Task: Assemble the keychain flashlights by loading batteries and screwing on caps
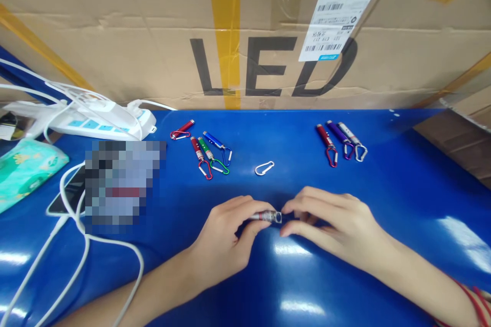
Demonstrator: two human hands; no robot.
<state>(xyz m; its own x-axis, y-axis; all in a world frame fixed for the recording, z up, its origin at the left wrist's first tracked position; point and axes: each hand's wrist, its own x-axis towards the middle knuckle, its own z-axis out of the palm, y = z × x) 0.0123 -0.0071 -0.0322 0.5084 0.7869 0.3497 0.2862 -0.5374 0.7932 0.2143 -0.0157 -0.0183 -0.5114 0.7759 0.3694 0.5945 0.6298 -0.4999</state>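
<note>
Currently left hand [230, 230] pinches silver keychain penlight [267, 216] over blue table [399, 179]; right hand [337, 217] just beside its end, thumb and fingertips parted; LED-printed cardboard carton [153, 56] behind, contents hidden

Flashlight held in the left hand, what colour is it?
The flashlight is silver-grey where it shows, seen best in the head view.

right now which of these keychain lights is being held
The silver keychain light pinched in the left hand, one end toward the right hand; the other keychain lights lie on the blue table.
</note>
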